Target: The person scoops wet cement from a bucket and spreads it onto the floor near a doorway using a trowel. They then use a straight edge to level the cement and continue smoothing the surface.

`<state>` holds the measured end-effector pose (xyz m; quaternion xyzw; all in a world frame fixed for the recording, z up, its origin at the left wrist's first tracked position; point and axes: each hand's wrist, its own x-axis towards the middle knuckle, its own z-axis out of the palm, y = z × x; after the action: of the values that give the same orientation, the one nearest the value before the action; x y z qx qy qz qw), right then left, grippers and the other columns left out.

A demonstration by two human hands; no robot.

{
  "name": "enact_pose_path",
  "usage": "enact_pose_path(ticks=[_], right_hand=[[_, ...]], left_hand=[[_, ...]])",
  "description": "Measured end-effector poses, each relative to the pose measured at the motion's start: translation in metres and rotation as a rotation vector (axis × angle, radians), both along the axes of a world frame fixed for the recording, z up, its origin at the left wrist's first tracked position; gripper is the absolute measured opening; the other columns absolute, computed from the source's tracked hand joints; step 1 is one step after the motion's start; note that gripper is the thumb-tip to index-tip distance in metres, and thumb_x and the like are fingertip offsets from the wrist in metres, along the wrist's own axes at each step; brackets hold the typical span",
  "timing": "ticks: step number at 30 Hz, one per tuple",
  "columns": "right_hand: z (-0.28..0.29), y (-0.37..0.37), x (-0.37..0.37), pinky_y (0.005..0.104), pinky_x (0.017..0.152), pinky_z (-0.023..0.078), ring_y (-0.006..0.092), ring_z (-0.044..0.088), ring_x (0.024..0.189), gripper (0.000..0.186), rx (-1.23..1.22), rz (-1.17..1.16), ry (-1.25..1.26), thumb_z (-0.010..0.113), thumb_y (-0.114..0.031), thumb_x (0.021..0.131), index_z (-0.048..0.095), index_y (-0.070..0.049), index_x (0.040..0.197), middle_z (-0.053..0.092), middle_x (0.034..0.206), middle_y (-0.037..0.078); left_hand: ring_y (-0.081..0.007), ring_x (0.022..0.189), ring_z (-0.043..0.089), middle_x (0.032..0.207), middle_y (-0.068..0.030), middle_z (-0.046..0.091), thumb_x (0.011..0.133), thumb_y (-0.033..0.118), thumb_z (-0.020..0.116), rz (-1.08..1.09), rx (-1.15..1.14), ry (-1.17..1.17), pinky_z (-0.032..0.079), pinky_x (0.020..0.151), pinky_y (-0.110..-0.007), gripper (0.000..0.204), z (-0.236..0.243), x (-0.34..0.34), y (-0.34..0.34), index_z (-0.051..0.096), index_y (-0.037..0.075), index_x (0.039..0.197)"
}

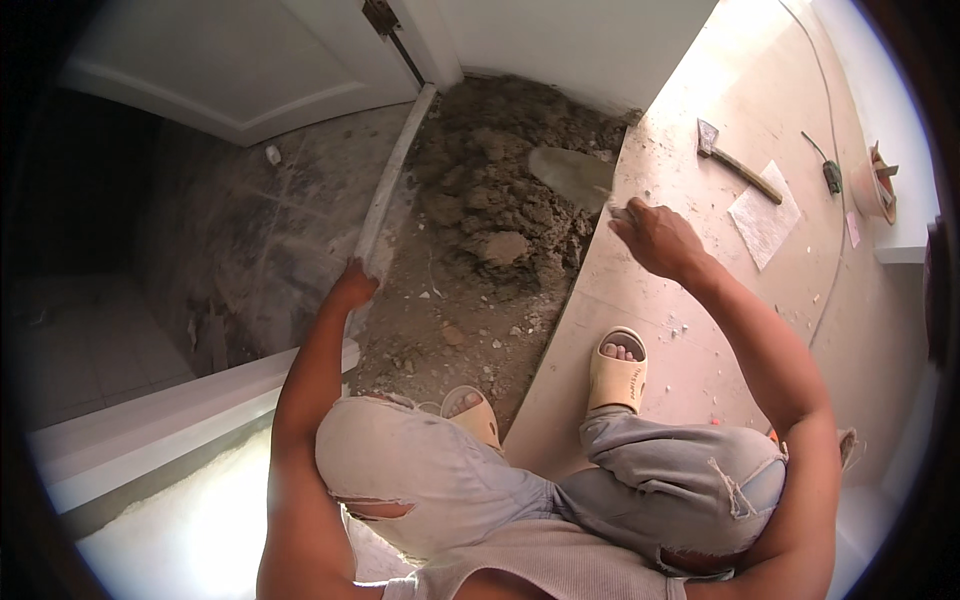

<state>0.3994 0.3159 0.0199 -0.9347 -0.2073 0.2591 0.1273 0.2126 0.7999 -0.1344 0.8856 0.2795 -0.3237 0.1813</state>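
Observation:
My right hand (655, 236) is closed on the handle of a trowel. The trowel's grey blade (568, 174) lies flat over a heap of damp brown mortar (500, 190) in a doorway recess. My left hand (354, 285) is on a long pale strip (395, 170) along the recess's left side. Its fingers look bent over the strip's edge, though they show only in part. Loose crumbs and small stones are scattered on the rough ground (450, 330) in front of the heap.
A white door (250, 60) stands at the upper left. On the pale tiles (560, 390) to the right lie a hatchet (738, 165), a white sheet (768, 222) and a cord with a dark plug (831, 177). A bucket (872, 185) stands farther right. My sandals (617, 380) flank the recess's edge.

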Motion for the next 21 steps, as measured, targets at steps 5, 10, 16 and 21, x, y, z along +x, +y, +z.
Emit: enact_pose_path(ticks=[5, 10, 16, 21], right_hand=[[-0.007, 0.036, -0.038, 0.035, 0.059, 0.058, 0.0192, 0.065, 0.068, 0.055, 0.437, 0.005, 0.837, 0.039, -0.048, 0.104, 0.051, -0.001, 0.129, 0.065, 0.087, 0.017], [-0.046, 0.048, -0.071, 0.0302, 0.046, 0.051, 0.0145, 0.06, 0.055, 0.053, 0.336, -0.01, 0.909, 0.049, -0.052, 0.1, 0.058, 0.0, 0.098, 0.058, 0.069, 0.008], [-0.085, 0.036, -0.02, 0.0336, 0.045, 0.051, 0.0178, 0.059, 0.052, 0.057, 0.382, -0.314, 0.73, 0.053, -0.052, 0.097, 0.059, 0.003, 0.082, 0.057, 0.064, 0.01], [-0.082, 0.024, 0.015, 0.0328, 0.044, 0.049, 0.017, 0.057, 0.052, 0.053, 0.509, -0.505, 0.883, 0.052, -0.05, 0.098, 0.059, 0.001, 0.087, 0.056, 0.066, 0.007]], left_hand=[[-0.0371, 0.148, 0.019, 0.161, -0.0258, 0.003, 0.089, 0.032, 0.062, -0.005, 0.011, 0.105, 0.026, 0.118, -0.039, 0.094, -0.013, -0.005, 0.001, 0.006, -0.008, 0.153], [-0.0368, 0.148, 0.018, 0.161, -0.0263, -0.001, 0.086, 0.035, 0.065, -0.062, 0.01, 0.188, 0.026, 0.118, -0.037, 0.103, -0.014, 0.004, 0.001, -0.001, -0.008, 0.152], [-0.0376, 0.149, 0.012, 0.16, -0.0274, -0.007, 0.081, 0.034, 0.068, -0.051, -0.091, 0.212, 0.024, 0.119, -0.038, 0.109, -0.017, 0.002, 0.014, -0.004, -0.007, 0.152], [-0.0365, 0.15, 0.01, 0.16, -0.0269, -0.009, 0.084, 0.034, 0.067, -0.063, -0.089, 0.203, 0.023, 0.12, -0.039, 0.108, -0.012, -0.003, 0.017, -0.006, -0.006, 0.153]])
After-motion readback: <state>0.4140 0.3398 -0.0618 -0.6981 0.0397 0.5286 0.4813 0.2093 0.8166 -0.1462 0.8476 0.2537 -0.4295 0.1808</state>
